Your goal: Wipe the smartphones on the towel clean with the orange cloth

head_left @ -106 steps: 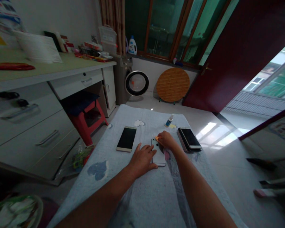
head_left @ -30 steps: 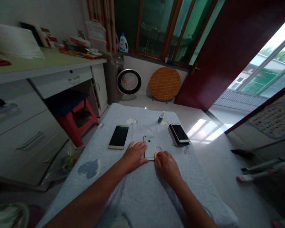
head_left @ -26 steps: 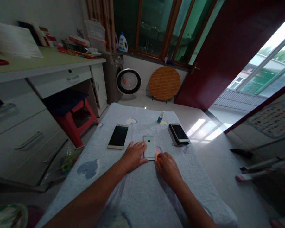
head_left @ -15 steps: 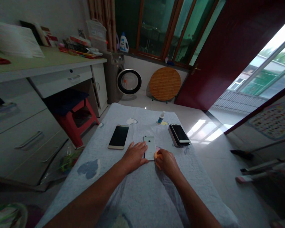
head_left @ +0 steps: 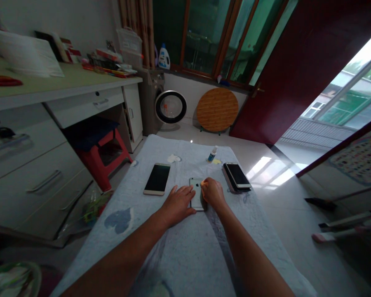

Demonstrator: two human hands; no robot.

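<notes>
A silver smartphone (head_left: 197, 196) lies back up on the cloth-covered table, its dark apple logo showing. My left hand (head_left: 179, 204) rests flat on its left edge, fingers stretched and thumb apart near the lower corner. Pinched in my right hand (head_left: 212, 192) is a small orange wiping pad (head_left: 203, 184), mostly hidden by the fingers, against the phone's upper right edge. Left of the hands lies a large gold-edged phone (head_left: 157, 179), screen up. At the right a white phone (head_left: 238, 175) sits on a dark phone or case (head_left: 230, 181). A small spray bottle (head_left: 212, 154) stands behind.
A pale patterned cloth (head_left: 185, 247) covers the table. To the left are a desk with drawers (head_left: 49, 156) and a red stool (head_left: 111, 156). Behind stand a washing machine with its round door open (head_left: 184, 108) and a round wooden board (head_left: 218, 109).
My right hand has moved up along the phone's right edge, away from me, with the orange pad. My left hand stays on the phone. The whole view has shifted slightly.
</notes>
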